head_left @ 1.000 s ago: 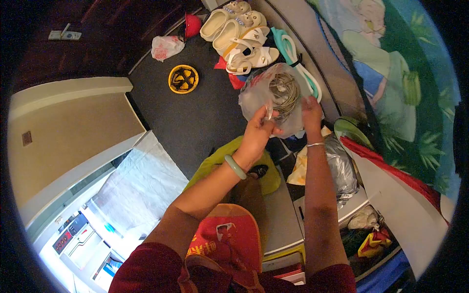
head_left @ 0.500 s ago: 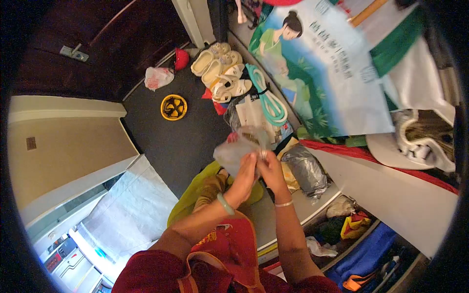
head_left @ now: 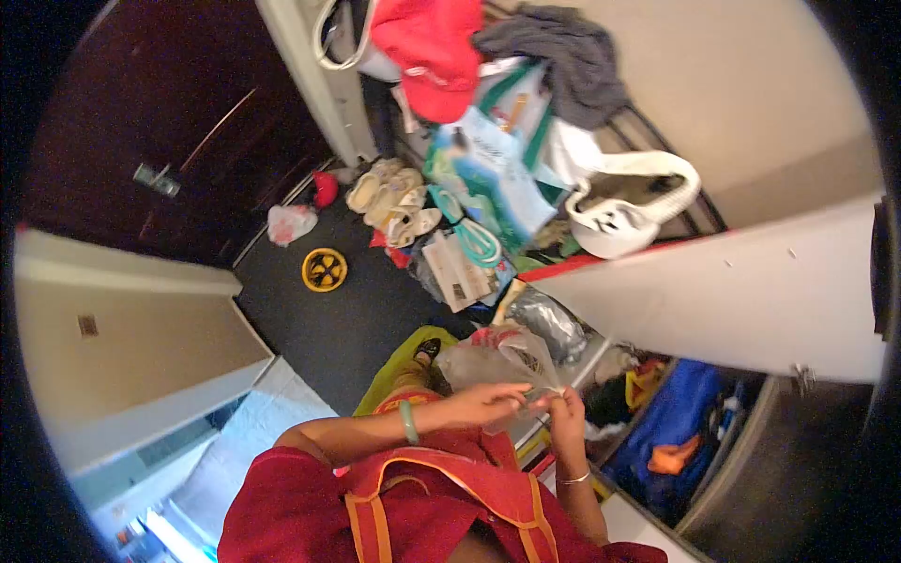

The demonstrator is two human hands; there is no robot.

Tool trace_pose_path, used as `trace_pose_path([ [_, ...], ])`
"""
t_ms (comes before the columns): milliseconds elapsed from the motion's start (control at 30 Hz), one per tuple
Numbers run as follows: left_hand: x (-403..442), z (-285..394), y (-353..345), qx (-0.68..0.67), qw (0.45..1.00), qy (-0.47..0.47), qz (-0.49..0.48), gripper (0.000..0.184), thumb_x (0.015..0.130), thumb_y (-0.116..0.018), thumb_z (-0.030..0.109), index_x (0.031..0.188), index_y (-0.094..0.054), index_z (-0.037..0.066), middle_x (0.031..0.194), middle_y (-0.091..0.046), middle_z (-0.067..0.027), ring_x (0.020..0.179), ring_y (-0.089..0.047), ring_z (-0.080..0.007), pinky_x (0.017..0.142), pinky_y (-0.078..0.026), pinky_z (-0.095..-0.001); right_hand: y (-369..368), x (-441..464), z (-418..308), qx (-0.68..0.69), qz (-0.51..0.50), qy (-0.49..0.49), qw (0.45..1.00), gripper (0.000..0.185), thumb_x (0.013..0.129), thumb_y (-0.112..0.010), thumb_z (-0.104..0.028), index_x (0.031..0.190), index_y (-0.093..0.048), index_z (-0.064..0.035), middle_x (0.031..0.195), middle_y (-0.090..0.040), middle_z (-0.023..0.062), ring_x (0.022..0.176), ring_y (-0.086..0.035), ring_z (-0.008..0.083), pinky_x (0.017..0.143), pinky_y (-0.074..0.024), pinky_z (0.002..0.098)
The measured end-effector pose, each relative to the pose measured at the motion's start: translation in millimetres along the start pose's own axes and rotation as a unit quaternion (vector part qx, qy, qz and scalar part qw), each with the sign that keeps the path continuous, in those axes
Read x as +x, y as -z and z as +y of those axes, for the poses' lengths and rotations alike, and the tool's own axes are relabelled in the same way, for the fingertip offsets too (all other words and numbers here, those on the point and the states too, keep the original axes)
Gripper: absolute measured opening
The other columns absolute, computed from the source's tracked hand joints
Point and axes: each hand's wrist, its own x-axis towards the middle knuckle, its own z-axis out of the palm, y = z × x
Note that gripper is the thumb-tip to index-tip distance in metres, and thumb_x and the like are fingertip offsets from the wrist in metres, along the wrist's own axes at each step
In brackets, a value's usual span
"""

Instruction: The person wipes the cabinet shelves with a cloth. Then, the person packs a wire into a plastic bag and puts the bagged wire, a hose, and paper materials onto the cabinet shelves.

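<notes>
A thin whitish plastic bag (head_left: 477, 363) with red print hangs in front of my body. My left hand (head_left: 490, 403), with a green bangle on the wrist, has its fingers closed at the bag's gathered top. Right beside it, my right hand (head_left: 566, 418), wearing a silver bracelet, pinches the same part of the plastic. The bag's contents cannot be made out. Just beyond the bag lies a silver-grey plastic package (head_left: 552, 324).
An open cabinet compartment holding a blue bag (head_left: 662, 441) is at the right, below a white door panel (head_left: 713, 300). Ahead are shoes (head_left: 385, 202), a coiled teal-and-white hose (head_left: 474, 239), a printed bag (head_left: 488, 174) and a white visor (head_left: 619, 230). A yellow helmet (head_left: 308, 270) lies on the dark floor.
My view has swung, showing more of the rack with the red cap and grey cloth. Both hands and the plastic bag have come lower and closer to my body, slightly right.
</notes>
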Motion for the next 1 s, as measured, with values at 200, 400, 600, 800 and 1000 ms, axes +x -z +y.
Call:
trace_pose_path([
  [200,-24,-16,25,-0.087,0.972,0.183,0.117,0.066,0.085,-0.054,0.036,0.133,-0.025,0.001,0.129,-0.037,-0.0176,0.113,-0.044,-0.0240,0.093,-0.039,-0.0333,24,-55,-95,0.195,0.126,0.078,0.970,0.010,0.083,-0.041,-0.013,0.077,-0.044,-0.0051,0.064,-0.043,0.0025,0.057,-0.047,0.0144,0.068,-0.0482,0.0358],
  [400,20,-25,-16,-0.278,0.932,0.155,-0.174,0.089,0.085,-0.049,0.047,0.135,0.004,-0.003,0.142,-0.002,-0.0189,0.131,-0.014,-0.0299,0.105,-0.024,-0.0372,46,-120,-200,0.184,0.175,0.217,0.943,0.014,0.087,-0.043,-0.016,0.077,-0.043,-0.0053,0.062,-0.039,0.0009,0.057,-0.045,0.0129,0.066,-0.0508,0.0355],
  [600,49,85,-88,-0.362,0.866,0.015,-0.345,0.064,0.090,-0.041,0.039,0.134,-0.016,0.000,0.140,-0.020,-0.0142,0.129,-0.023,-0.0292,0.104,-0.025,-0.0490,52,-210,-258,0.044,0.180,0.329,0.926,0.013,0.088,-0.049,-0.017,0.085,-0.047,-0.0050,0.070,-0.056,0.0044,0.062,-0.054,0.0119,0.061,-0.0455,0.0258],
  [800,67,195,-132,-0.263,0.871,-0.102,-0.402,0.059,0.089,-0.041,0.041,0.136,-0.020,0.010,0.141,-0.023,-0.0083,0.128,-0.025,-0.0277,0.102,-0.026,-0.0518,49,-266,-335,-0.060,0.274,0.471,0.836,0.015,0.083,-0.051,-0.018,0.084,-0.046,-0.0043,0.064,-0.051,0.0025,0.052,-0.046,0.0069,0.052,-0.0428,0.0225],
  [1000,78,331,-204,-0.291,0.842,-0.145,-0.431,0.054,0.092,-0.032,0.040,0.135,-0.022,0.008,0.136,-0.032,-0.0130,0.123,-0.035,-0.0280,0.101,-0.031,-0.0468,70,-331,-442,-0.258,0.391,0.619,0.630,0.016,0.083,-0.048,-0.022,0.074,-0.045,-0.0087,0.057,-0.042,0.0006,0.047,-0.042,0.0086,0.053,-0.0443,0.0251],
])
